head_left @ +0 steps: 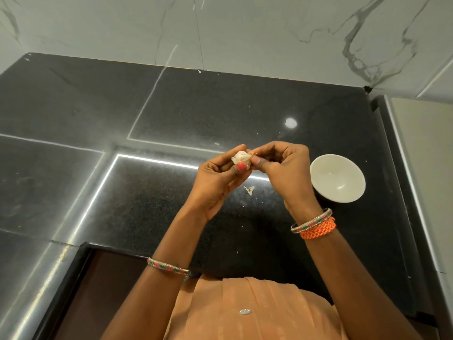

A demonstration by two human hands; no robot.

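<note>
A small white garlic bulb (241,157) with papery skin is held above the black counter. My left hand (217,179) grips it from the left, thumb pressed on its front. My right hand (285,165) pinches the bulb's right side with thumb and fingertips, the other fingers curled. An empty white bowl (337,177) stands on the counter just right of my right hand. A scrap of garlic skin (250,190) lies on the counter below the hands.
The black granite counter (171,114) runs back to a white marble wall (245,33). Its front edge steps down at the lower left. A pale surface (424,155) borders the counter on the right.
</note>
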